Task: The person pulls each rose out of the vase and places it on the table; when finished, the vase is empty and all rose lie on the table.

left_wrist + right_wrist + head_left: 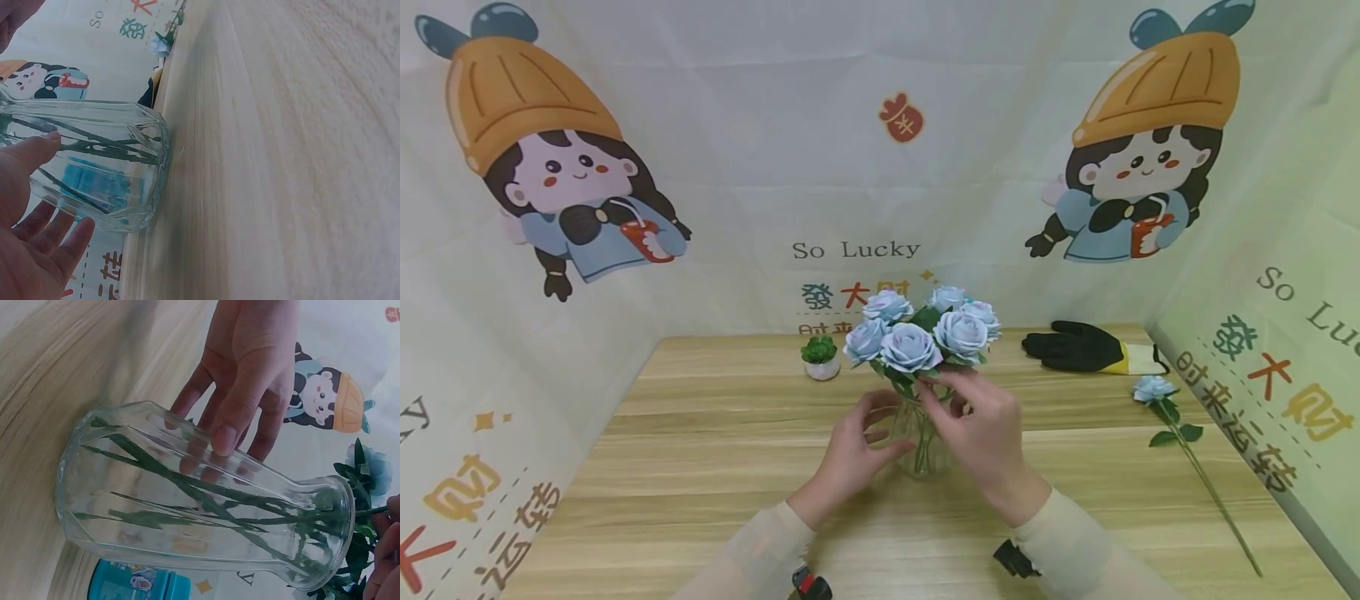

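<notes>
A clear glass vase (922, 458) stands on the wooden table, with several light-blue roses (911, 347) spread above its mouth. Their green stems (187, 487) cross inside the glass. My left hand (850, 454) holds the vase from the left side, thumb on the near face and fingers around behind, as the right wrist view shows. At the rim, my right hand (988, 417) pinches a rose stem (378, 510) just outside the vase mouth; in the head view the blooms partly cover those fingertips.
A small potted plant (821, 358) sits behind on the left. Toward the back right lies a black work glove (1075, 347), with a single blue rose (1153, 389) on its long stem nearer the right edge. A blue tub (128, 582) stands behind the vase. Printed cloth walls surround the table.
</notes>
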`<action>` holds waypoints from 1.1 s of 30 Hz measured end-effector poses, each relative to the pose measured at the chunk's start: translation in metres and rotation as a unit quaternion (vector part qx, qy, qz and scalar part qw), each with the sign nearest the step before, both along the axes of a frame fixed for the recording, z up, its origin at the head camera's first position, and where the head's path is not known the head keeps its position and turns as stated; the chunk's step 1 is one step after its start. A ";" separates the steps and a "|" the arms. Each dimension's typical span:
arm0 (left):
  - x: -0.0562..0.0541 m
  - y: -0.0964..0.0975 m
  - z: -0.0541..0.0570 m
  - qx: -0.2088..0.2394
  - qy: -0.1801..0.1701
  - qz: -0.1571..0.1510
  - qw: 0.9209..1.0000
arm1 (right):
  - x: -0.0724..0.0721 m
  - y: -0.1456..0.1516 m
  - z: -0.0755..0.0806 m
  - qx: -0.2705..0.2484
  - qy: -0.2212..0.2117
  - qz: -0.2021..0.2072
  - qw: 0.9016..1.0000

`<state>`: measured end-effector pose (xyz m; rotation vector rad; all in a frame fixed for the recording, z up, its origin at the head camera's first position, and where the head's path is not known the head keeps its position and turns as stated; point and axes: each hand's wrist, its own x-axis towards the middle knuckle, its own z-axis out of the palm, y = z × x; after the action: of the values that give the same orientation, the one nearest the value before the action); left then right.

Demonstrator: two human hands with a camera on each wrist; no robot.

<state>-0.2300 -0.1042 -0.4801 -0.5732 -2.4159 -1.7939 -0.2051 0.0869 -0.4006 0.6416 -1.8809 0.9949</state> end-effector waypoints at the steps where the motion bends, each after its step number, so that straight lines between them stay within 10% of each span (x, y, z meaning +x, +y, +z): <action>1: 0.000 0.000 0.000 0.001 -0.001 0.000 1.000 | 0.000 0.000 0.001 -0.011 -0.003 0.009 1.000; 16: 0.002 0.001 0.001 0.002 -0.016 0.004 1.000 | 0.000 0.008 0.004 -0.074 -0.143 0.014 0.987; 33: 0.001 0.000 0.000 0.000 -0.015 0.001 1.000 | -0.003 0.009 0.009 -0.061 -0.192 0.058 0.978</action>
<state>-0.2290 -0.1043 -0.4805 -0.5468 -2.4339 -1.8147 -0.2084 0.0964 -0.3912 0.5176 -2.1101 1.3774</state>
